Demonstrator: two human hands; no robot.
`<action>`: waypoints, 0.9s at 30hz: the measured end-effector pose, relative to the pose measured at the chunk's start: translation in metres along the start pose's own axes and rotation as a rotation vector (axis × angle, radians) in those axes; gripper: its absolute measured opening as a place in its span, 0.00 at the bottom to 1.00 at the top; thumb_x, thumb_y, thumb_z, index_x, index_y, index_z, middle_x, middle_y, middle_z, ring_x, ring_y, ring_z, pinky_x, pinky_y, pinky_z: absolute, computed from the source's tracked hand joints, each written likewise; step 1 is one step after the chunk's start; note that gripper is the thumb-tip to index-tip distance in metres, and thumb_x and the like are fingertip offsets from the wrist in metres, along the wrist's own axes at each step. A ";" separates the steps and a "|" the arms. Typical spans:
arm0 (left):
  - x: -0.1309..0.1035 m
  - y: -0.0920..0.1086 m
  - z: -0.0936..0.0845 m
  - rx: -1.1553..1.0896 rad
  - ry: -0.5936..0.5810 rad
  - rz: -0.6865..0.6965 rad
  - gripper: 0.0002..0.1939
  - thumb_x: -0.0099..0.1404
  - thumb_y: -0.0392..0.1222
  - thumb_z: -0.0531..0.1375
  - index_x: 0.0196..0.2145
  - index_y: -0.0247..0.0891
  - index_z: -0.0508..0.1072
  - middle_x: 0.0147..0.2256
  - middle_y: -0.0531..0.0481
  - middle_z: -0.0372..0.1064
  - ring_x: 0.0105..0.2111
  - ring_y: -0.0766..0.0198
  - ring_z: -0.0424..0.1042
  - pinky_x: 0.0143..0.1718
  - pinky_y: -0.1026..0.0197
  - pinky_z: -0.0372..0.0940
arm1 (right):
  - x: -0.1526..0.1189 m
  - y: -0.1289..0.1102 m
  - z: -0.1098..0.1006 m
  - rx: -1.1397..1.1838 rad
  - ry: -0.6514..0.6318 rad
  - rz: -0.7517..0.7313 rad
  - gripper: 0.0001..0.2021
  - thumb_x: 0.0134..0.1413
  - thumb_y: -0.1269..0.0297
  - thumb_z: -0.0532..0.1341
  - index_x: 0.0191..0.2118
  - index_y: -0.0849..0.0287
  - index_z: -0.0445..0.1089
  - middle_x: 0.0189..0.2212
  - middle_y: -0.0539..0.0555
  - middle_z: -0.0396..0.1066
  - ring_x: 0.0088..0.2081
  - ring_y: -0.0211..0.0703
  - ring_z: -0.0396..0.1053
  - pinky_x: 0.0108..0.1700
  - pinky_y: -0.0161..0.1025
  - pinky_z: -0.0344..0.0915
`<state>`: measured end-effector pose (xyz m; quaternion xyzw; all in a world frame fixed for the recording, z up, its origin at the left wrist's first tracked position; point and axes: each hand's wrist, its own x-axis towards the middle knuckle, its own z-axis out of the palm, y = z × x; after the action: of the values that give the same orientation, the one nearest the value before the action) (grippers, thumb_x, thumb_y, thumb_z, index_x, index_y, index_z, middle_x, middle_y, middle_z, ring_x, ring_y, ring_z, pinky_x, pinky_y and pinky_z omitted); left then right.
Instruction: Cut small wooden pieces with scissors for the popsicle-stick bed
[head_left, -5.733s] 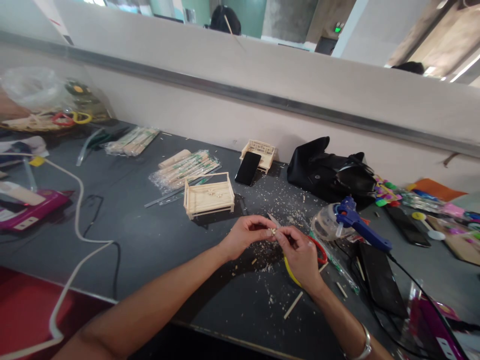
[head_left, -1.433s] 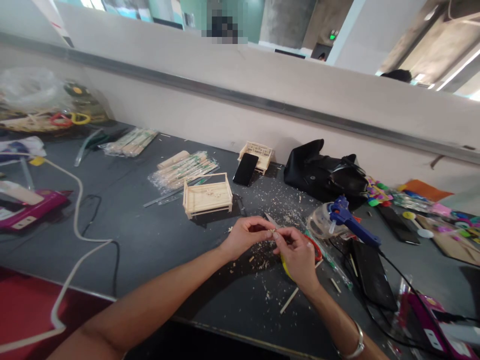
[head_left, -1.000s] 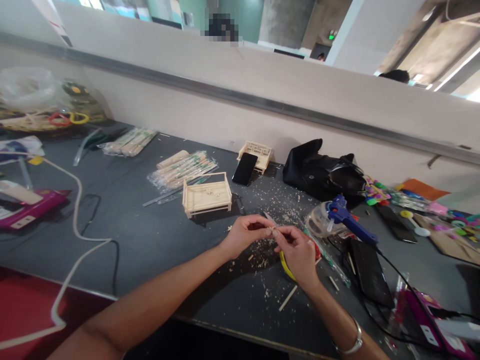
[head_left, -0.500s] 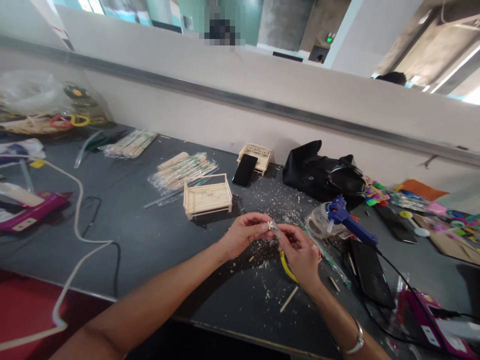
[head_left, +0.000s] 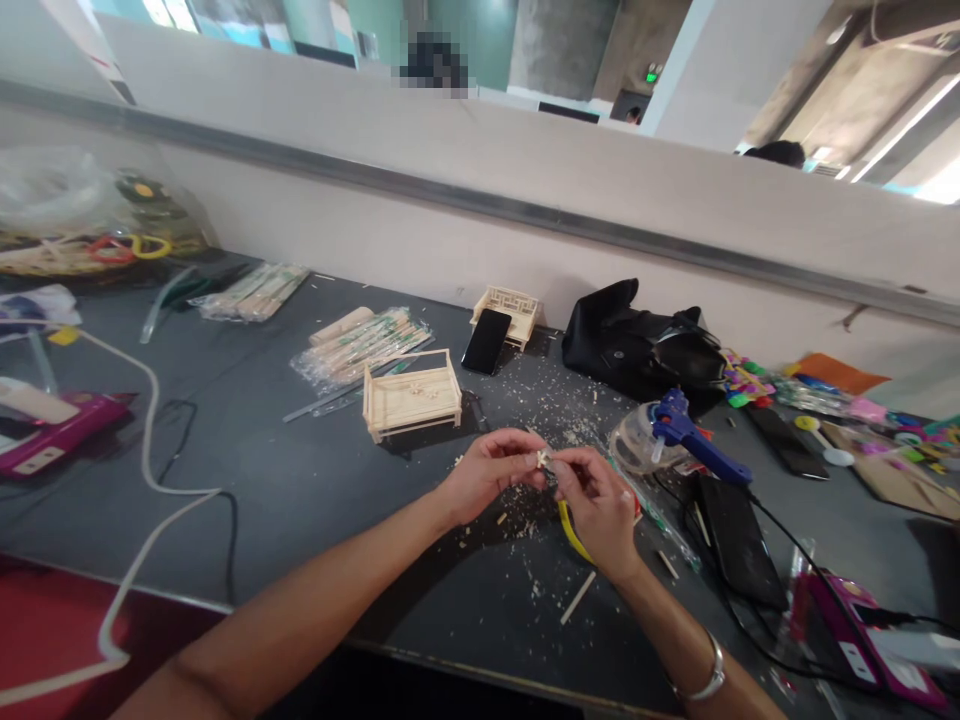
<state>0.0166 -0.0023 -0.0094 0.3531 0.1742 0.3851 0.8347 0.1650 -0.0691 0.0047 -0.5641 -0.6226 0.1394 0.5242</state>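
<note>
My left hand (head_left: 491, 474) pinches a tiny pale wooden piece (head_left: 543, 459) between thumb and fingers. Close against it, my right hand (head_left: 596, 500) is closed on a small greyish thing, too small to make out. Yellow-handled scissors (head_left: 574, 535) lie partly under my right hand. Left of my hands stands a small wooden frame model (head_left: 412, 402) with little pieces on its platform. Pale crumbs and short stick bits are scattered around my hands on the dark table (head_left: 300, 500).
A black phone (head_left: 487, 340) leans on a second wooden model (head_left: 517, 310). Wrapped sticks (head_left: 367, 345) lie at the back. At the right are a black bag (head_left: 641, 340), a blue glue gun (head_left: 697, 436), another phone (head_left: 741, 540) and cables. A white cable (head_left: 154, 440) runs down the left.
The view has shifted slightly. My hands stay together, with the fingers and the pale piece turned a little; my right fingertips are nearer to it.
</note>
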 end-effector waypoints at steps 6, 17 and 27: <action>-0.001 0.001 0.000 0.006 -0.010 -0.036 0.15 0.48 0.42 0.75 0.33 0.34 0.81 0.28 0.49 0.77 0.26 0.66 0.76 0.34 0.62 0.71 | 0.000 0.000 -0.003 -0.019 0.018 0.000 0.06 0.58 0.61 0.59 0.34 0.54 0.72 0.29 0.51 0.74 0.26 0.38 0.71 0.27 0.35 0.69; -0.001 -0.003 0.000 0.108 -0.023 -0.018 0.18 0.49 0.50 0.74 0.33 0.34 0.80 0.29 0.48 0.77 0.26 0.67 0.73 0.33 0.61 0.69 | 0.001 -0.002 -0.003 -0.053 -0.017 -0.060 0.07 0.59 0.61 0.61 0.33 0.53 0.75 0.29 0.51 0.75 0.31 0.41 0.72 0.32 0.37 0.69; -0.001 0.001 0.000 0.276 0.043 0.047 0.18 0.47 0.51 0.73 0.29 0.35 0.78 0.24 0.52 0.74 0.21 0.69 0.70 0.28 0.63 0.67 | 0.001 0.001 -0.001 0.082 -0.047 0.143 0.07 0.54 0.58 0.64 0.33 0.54 0.76 0.27 0.50 0.73 0.24 0.37 0.67 0.26 0.35 0.66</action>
<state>0.0161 -0.0027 -0.0088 0.4601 0.2352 0.3843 0.7650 0.1660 -0.0685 0.0049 -0.5818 -0.5866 0.2149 0.5207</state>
